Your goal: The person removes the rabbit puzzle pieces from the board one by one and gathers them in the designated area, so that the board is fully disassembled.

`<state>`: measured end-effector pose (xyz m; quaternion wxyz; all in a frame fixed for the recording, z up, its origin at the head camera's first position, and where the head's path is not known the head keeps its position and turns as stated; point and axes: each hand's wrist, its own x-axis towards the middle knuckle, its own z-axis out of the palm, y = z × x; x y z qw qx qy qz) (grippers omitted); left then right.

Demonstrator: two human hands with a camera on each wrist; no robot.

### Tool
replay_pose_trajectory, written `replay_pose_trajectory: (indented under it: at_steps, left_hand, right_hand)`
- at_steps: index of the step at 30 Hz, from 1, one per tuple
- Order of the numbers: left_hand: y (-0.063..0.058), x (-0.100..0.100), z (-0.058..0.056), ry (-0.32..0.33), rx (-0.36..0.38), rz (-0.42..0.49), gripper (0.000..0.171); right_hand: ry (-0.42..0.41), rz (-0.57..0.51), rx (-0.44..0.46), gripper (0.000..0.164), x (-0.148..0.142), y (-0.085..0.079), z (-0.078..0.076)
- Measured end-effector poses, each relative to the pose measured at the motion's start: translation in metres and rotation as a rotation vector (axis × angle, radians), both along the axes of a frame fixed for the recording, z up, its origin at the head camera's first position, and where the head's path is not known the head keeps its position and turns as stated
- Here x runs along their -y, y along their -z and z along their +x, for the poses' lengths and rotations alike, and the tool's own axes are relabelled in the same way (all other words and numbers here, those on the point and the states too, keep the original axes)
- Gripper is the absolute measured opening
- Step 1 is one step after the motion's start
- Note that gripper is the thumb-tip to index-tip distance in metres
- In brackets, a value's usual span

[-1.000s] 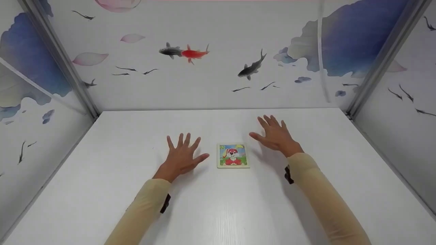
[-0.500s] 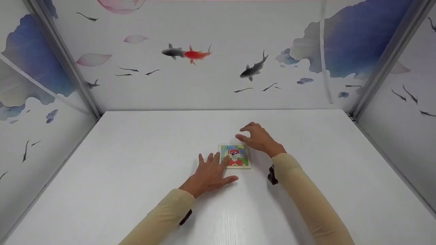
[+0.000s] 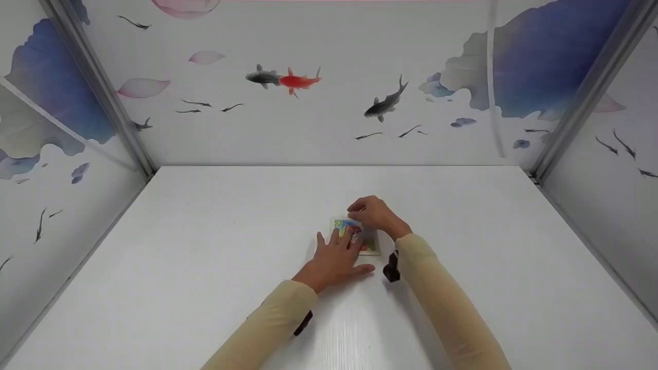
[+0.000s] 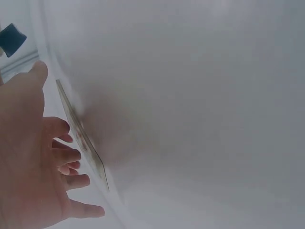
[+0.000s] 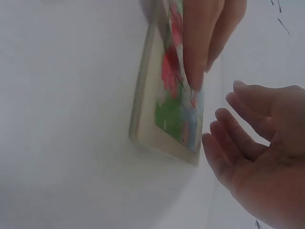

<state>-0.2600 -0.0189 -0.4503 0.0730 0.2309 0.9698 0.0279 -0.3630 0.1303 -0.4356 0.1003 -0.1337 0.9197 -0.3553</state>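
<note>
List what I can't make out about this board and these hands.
Head view: lower left of the board, under the left hand.
Head view: its far right corner and any touch there, behind the right hand.
Head view: both sleeves' upper ends, cut off by the bottom edge.
Left wrist view: the printed face, almost edge-on.
Right wrist view: one board end, cut off by the top edge; print blurred.

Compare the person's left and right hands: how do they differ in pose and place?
The left hand has spread fingers, partly over the picture board; the right hand has bent fingers. The left hand is nearer the person, while the right hand is by the board's far right corner. Both hands come out of cream sleeves.
</note>
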Motion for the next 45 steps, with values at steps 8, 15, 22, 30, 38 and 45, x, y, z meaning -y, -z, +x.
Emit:
replay_pose_trajectory:
  at_steps: [8,15,22,30,38,45]
  left_hand:
    - [-0.001,0.001,-0.002,-0.031,0.065,0.026,0.078]
    - [-0.001,0.0,-0.002,-0.027,0.07,0.053,0.078]
    - [-0.002,-0.003,-0.004,-0.019,0.076,0.077,0.079]
    - [-0.005,0.005,-0.005,-0.013,0.164,0.118,0.081]
    - [-0.006,0.011,-0.005,-0.025,0.223,0.125,0.085]
    - [-0.008,0.011,-0.004,-0.042,0.24,0.121,0.086]
  right_hand:
    - [-0.009,-0.019,0.035,0.027,0.008,0.009,0.0]
    - [0.013,-0.033,0.087,0.019,0.006,0.01,-0.001]
    - [0.043,-0.032,0.115,0.019,0.003,0.009,-0.002]
    - [0.018,-0.046,0.085,0.02,0.006,0.011,-0.004]
    - [0.01,-0.068,0.064,0.018,0.012,0.015,-0.005]
    - [-0.026,-0.054,0.056,0.019,0.013,0.012,-0.007]
